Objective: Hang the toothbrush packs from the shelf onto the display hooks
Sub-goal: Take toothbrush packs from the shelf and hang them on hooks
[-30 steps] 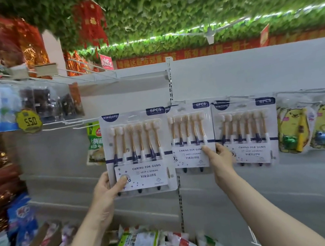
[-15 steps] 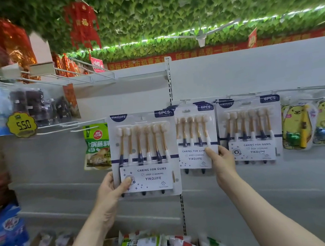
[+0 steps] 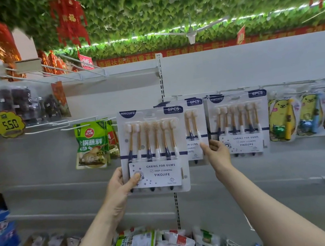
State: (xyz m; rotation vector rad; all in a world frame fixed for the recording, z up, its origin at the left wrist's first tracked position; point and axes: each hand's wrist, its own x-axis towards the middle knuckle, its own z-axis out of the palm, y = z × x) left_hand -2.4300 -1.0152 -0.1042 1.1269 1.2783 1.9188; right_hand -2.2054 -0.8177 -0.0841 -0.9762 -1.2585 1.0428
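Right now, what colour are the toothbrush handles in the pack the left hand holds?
Amber-orange, with navy or white lower ends; the pack shows best in head view.

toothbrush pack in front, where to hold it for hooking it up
Pinch its lower left corner, coming from below: the pack is flat and upright, and that keeps its top hang slot clear.
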